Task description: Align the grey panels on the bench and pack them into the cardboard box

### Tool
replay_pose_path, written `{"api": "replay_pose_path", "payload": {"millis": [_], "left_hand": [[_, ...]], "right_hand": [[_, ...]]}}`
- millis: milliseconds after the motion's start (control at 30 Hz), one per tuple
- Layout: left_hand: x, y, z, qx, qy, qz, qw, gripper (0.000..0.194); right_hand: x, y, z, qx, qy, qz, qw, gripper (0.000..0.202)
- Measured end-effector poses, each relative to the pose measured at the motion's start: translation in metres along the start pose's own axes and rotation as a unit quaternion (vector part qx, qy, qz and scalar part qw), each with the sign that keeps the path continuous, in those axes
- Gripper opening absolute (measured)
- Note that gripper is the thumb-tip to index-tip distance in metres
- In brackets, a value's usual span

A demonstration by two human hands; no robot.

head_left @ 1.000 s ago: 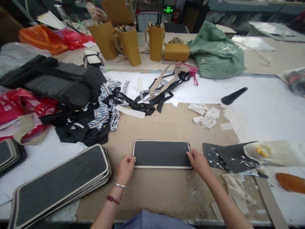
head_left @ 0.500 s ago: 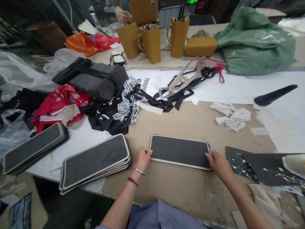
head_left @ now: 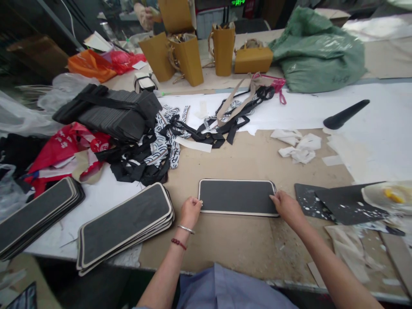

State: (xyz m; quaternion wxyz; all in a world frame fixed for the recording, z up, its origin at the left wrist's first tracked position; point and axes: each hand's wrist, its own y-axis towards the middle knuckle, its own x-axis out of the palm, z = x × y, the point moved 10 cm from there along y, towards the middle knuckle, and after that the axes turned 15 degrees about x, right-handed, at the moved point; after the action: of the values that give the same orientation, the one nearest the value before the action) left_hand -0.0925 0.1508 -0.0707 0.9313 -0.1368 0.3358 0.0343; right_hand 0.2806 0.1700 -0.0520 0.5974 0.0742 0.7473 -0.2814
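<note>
A dark rectangular panel with a pale border and rounded corners lies flat on the brown board in front of me. My left hand pinches its left edge, fingers closed. At its right edge, my right hand grips near the lower corner with thumb and fingers. Another dark layer shows just beyond the panel's upper right corner. Left of my left hand rests a stack of similar panels, fanned slightly along its lower side.
A second panel stack sits at far left. Beyond are black and patterned straps, a bundle of dark strips, yellow bags, a green sack and a black tool. Glue-spotted dark sheets lie right. A person's hand shows behind.
The view has shifted and turned slightly, so the panel now appears more level. Both hands still hold its ends.
</note>
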Motion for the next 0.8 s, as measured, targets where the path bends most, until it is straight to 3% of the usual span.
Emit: {"api": "replay_pose_path", "payload": {"millis": [233,300,367,467,567,667,800], "left_hand": [[-0.004,-0.004,0.013,0.027,0.026,-0.006,0.999,0.007],[-0.005,-0.004,0.025,0.072,0.079,-0.015,0.994,0.018],[-0.005,-0.005,0.048,0.162,0.182,-0.021,0.970,0.034],[0.007,-0.012,0.079,0.293,0.327,-0.034,0.898,0.056],[0.025,-0.015,0.088,0.351,0.376,-0.077,0.854,0.072],[0.035,-0.014,0.088,0.366,0.386,-0.103,0.841,0.072],[0.035,-0.011,0.091,0.374,0.375,-0.087,0.844,0.062]], "right_hand": [[-0.002,-0.001,0.003,0.012,0.018,0.000,1.000,0.016],[-0.002,-0.001,0.004,0.017,0.026,0.002,1.000,0.016],[-0.003,-0.001,0.006,0.021,0.033,0.004,0.999,0.015],[-0.003,-0.001,0.006,0.022,0.040,0.004,0.999,0.013],[-0.003,-0.001,0.006,0.021,0.044,0.001,0.999,0.013],[-0.002,0.000,0.006,0.018,0.045,-0.004,0.999,0.012],[0.000,0.001,0.006,0.017,0.043,-0.010,0.999,0.013]]}}
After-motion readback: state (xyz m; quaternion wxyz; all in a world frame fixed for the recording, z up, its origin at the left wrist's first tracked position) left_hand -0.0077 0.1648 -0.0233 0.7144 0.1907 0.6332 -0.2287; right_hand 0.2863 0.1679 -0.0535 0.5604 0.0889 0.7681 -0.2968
